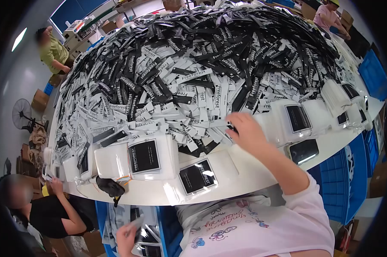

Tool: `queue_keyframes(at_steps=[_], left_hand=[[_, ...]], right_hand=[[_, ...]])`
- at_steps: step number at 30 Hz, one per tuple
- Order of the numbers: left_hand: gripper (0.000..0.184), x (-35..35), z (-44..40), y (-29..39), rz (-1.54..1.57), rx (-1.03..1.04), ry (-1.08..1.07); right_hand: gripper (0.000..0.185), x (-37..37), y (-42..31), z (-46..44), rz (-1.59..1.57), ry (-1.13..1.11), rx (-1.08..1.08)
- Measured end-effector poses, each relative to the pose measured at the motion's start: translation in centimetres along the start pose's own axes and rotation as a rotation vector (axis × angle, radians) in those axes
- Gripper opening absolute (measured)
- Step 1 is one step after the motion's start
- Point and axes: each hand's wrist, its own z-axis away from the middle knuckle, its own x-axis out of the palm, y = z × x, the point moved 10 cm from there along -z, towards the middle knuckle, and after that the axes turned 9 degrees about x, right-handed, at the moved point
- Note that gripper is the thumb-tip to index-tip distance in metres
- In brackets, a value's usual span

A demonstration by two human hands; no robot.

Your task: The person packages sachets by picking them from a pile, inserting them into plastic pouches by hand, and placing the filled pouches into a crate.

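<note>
A large heap of slim black and white packets point(197, 77) printed "Freeforest" covers the table. At its near edge, my right hand point(247, 132) has its fingers curled round a slim packet, of which only a dark part shows between thumb and fingers. Just below lies a clear bag with a black label point(198, 175), flat on the table. Low at the left, my left hand point(127, 237) pinches the edge of a translucent plastic bag point(137, 222) above a blue crate point(101, 218). Inside the crate lie more clear bags with black labels.
Stacks of clear bags stand left point(112, 160) and right point(272, 126) along the table's front edge. A phone point(304, 150) lies by the right stack; a black pouch point(109, 186) sits at the left edge. Blue crates point(335, 180) flank the table. Several other people work around it.
</note>
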Motion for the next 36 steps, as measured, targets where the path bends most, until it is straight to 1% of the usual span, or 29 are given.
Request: queue_keyframes(at_steps=[1, 2, 3, 4, 5, 6, 7, 8, 9, 10, 11, 12, 13, 14, 15, 16, 17, 18, 19, 21, 22, 25, 26, 27, 29, 32, 33, 35, 36], left_hand=[[0.036, 0.0, 0.3, -0.8, -0.194, 0.03, -0.043], [0.047, 0.5, 0.7, 0.6, -0.183, -0.201, -0.058], [0.047, 1.6, 0.7, 1.4, -0.046, -0.19, -0.054], [0.046, 2.7, 0.6, 1.9, 0.094, -0.18, -0.051], [0.046, 3.6, 0.5, 2.0, 0.236, -0.17, -0.049], [0.044, 4.6, 0.6, 1.5, 0.345, -0.214, -0.052], [0.037, 5.2, 0.0, 2.3, 0.306, -0.132, -0.068], [0.031, 5.8, -1.2, 4.1, 0.268, -0.047, -0.086], [0.025, 6.5, -2.6, 6.3, 0.227, 0.043, -0.106], [0.029, 7.6, -3.8, 8.3, 0.256, 0.083, -0.142], [0.028, 9.3, -4.7, 9.4, 0.393, 0.175, -0.156], [0.028, 11.1, -5.7, 12.0, 0.557, 0.246, -0.206], [0.026, 13.1, -6.5, 13.8, 0.711, 0.237, -0.232], [0.026, 15.1, -7.6, 16.0, 0.724, 0.256, -0.255], [0.029, 15.6, -8.4, 20.5, 0.619, 0.498, -0.253], [0.038, 16.4, -8.6, 23.9, 0.456, 0.772, -0.208], [0.046, 17.2, -8.8, 25.7, 0.259, 0.853, -0.153], [0.048, 18.2, -9.2, 26.1, 0.113, 0.846, -0.111], [0.05, 19.0, -9.8, 26.0, -0.036, 0.833, -0.067], [0.051, 20.2, -10.1, 25.4, -0.099, 0.896, -0.033], [0.051, 20.5, -10.0, 25.1, -0.137, 0.925, -0.023], [0.047, 20.3, -10.0, 24.9, -0.108, 0.908, -0.035], [0.046, 20.2, -10.0, 25.1, -0.102, 0.906, -0.042], [0.046, 20.1, -9.9, 25.2, -0.094, 0.905, -0.047], [0.045, 19.9, -10.0, 25.2, -0.085, 0.905, -0.057], [0.041, 19.8, -9.9, 25.3, -0.084, 0.906, -0.071], [0.04, 20.0, -9.9, 24.9, -0.083, 0.91, -0.076], [0.039, 20.6, -10.1, 23.9, -0.081, 0.922, -0.074], [0.036, 20.5, -10.3, 23.8, -0.065, 0.9, -0.087]], right_hand=[[0.025, 1.4, 1.5, 0.0, -0.029, -0.055, 0.085], [0.026, 3.1, 2.9, -0.1, -0.059, -0.107, 0.168], [0.028, 4.3, 3.8, -0.3, -0.09, -0.161, 0.248], [0.033, 5.2, 4.7, -0.5, -0.373, -0.221, 0.366], [0.033, 5.4, 5.1, -0.8, -0.547, -0.236, 0.428], [0.034, 5.4, 5.5, -1.1, -0.719, -0.251, 0.491], [0.034, 5.2, 5.9, -1.3, -0.889, -0.264, 0.557], [0.037, 4.4, 6.0, -1.9, -0.929, -0.264, 0.548], [0.039, 3.4, 6.9, -2.2, -0.996, -0.194, 0.602], [0.041, 2.4, 7.8, -2.5, -1.061, -0.121, 0.655], [0.043, 1.4, 8.9, -2.9, -1.123, -0.045, 0.704], [0.046, 0.4, 10.1, -3.4, -1.113, -0.004, 0.737], [0.046, -0.5, 11.1, -3.7, -1.091, 0.035, 0.809], [0.043, -1.5, 12.0, -4.6, -1.026, 0.02, 0.781], [0.04, -2.3, 12.7, -5.2, -0.961, 0.007, 0.754], [0.036, -3.4, 13.2, -5.5, -0.943, 0.086, 0.742], [0.033, -4.7, 13.7, -5.8, -0.922, 0.163, 0.727], [0.03, -6.0, 14.0, -6.3, -0.902, 0.238, 0.708], [0.026, -8.0, 13.8, -6.8, -0.969, 0.373, 0.615], [0.021, -11.7, 13.1, -7.4, -1.106, 0.638, 0.422], [0.019, -13.0, 12.6, -7.9, -1.032, 0.642, 0.332], [0.014, -12.5, 11.1, -9.3, -0.695, 0.411, 0.356], [0.014, -11.1, 11.3, -9.6, -0.551, 0.297, 0.436], [0.019, -9.4, 11.5, -9.8, -0.43, 0.164, 0.448], [0.02, -6.7, 10.6, -9.8, -0.115, -0.021, 0.305], [0.02, -1.8, 10.6, -8.4, 0.231, -0.309, 0.045], [0.021, -1.1, 10.3, -7.8, 0.376, -0.376, 0.089], [0.018, 1.0, 10.0, -6.9, 0.496, -0.431, -0.096], [0.016, 1.3, 9.9, -6.6, 0.511, -0.44, -0.109]])
